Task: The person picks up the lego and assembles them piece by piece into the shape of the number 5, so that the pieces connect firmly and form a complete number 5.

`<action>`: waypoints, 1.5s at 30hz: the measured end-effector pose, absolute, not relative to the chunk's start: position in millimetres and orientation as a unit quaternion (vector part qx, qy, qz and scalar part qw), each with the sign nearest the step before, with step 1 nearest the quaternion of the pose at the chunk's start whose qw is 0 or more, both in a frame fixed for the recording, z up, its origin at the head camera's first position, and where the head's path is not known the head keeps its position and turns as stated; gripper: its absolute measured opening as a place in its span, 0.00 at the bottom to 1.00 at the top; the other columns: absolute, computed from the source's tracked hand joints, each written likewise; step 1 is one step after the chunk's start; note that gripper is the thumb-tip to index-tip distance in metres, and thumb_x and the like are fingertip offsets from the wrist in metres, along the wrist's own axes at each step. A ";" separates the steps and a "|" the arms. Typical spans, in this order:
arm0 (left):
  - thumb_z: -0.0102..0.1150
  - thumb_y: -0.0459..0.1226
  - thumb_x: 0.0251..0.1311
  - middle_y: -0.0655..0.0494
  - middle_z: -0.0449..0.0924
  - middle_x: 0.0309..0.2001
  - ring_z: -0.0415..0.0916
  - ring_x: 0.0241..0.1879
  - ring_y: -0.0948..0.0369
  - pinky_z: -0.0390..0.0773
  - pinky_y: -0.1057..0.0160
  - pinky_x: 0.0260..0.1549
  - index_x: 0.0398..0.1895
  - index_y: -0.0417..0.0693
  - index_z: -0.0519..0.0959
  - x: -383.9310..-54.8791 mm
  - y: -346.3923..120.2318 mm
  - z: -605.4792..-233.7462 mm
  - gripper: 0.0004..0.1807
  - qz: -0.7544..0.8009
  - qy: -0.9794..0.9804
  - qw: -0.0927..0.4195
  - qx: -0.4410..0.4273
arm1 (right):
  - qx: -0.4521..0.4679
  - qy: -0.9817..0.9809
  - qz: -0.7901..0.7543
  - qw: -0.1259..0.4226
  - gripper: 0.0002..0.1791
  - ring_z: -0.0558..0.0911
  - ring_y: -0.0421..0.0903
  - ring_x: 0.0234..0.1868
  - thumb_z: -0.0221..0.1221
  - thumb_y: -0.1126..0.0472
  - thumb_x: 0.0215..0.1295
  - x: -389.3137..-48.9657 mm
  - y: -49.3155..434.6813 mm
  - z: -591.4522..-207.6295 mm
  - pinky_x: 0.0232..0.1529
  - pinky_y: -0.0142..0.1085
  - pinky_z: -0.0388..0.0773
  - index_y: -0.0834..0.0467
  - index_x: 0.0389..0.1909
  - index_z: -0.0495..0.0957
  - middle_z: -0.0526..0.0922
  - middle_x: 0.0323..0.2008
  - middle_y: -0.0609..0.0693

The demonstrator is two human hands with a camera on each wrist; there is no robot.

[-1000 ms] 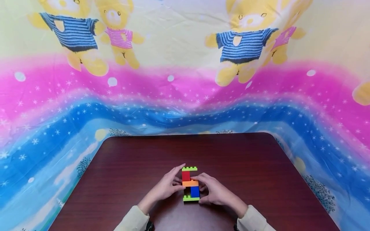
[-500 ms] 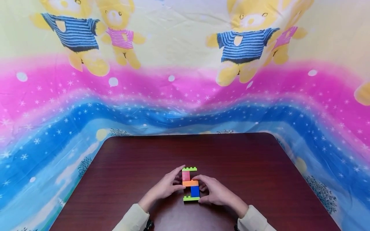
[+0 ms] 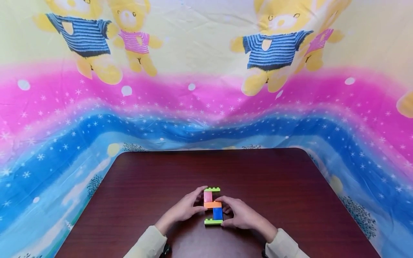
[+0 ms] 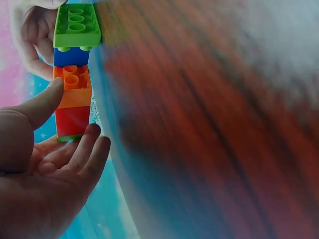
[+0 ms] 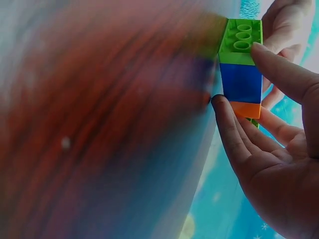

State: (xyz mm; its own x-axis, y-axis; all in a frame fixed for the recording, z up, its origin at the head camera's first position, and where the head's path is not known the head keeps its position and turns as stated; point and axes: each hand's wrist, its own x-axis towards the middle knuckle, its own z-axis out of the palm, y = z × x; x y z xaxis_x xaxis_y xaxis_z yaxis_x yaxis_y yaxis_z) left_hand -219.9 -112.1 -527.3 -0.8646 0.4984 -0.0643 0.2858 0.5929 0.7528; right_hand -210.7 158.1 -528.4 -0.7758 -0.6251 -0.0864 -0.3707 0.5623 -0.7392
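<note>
A joined stack of toy building bricks spans the gap between my two hands in the head view. From far to near it has a thin green brick [image 3: 213, 189], a red brick [image 3: 208, 196] looking pinkish under glare, an orange brick [image 3: 212, 205], a blue brick [image 3: 218, 214] and another thin green brick [image 3: 213, 222]. My left hand [image 3: 183, 208] grips the far part, thumb on the orange brick and fingers at the far green end. My right hand [image 3: 242, 214] holds the near part, thumb on the near green brick [image 5: 241, 42] and fingers at the orange one.
The dark red-brown table [image 3: 155, 175] lies under the hands, its far edge with rounded corners. Behind and around it hangs a cloth [image 3: 193, 107] printed with teddy bears and snowflakes.
Both hands keep their grip and stay almost still. The red brick's face has turned from deep red to a paler, shiny pink as light catches it.
</note>
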 end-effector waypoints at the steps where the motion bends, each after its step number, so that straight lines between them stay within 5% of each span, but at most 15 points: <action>1: 0.67 0.46 0.69 0.47 0.72 0.70 0.77 0.63 0.50 0.77 0.42 0.63 0.80 0.53 0.58 -220.1 -112.3 -527.5 0.41 0.390 0.883 0.136 0.224 | -0.288 0.867 -0.368 0.172 0.38 0.84 0.43 0.50 0.77 0.57 0.57 -210.9 158.0 -528.5 0.51 0.36 0.84 0.48 0.68 0.71 0.81 0.58 0.47; 11: 0.65 0.50 0.69 0.47 0.75 0.65 0.73 0.64 0.50 0.74 0.40 0.66 0.80 0.56 0.58 -222.4 -114.7 -530.6 0.41 0.361 0.896 0.145 0.216 | -0.292 0.869 -0.356 0.179 0.38 0.82 0.41 0.44 0.77 0.56 0.56 -212.6 155.7 -527.2 0.46 0.36 0.83 0.48 0.68 0.72 0.82 0.49 0.45; 45: 0.64 0.53 0.69 0.50 0.76 0.66 0.73 0.64 0.52 0.73 0.42 0.66 0.79 0.49 0.61 -224.9 -115.8 -535.0 0.41 0.337 0.900 0.152 0.232 | -0.302 0.870 -0.342 0.188 0.41 0.81 0.38 0.44 0.76 0.52 0.58 -212.8 158.4 -527.9 0.46 0.33 0.82 0.52 0.72 0.72 0.83 0.49 0.44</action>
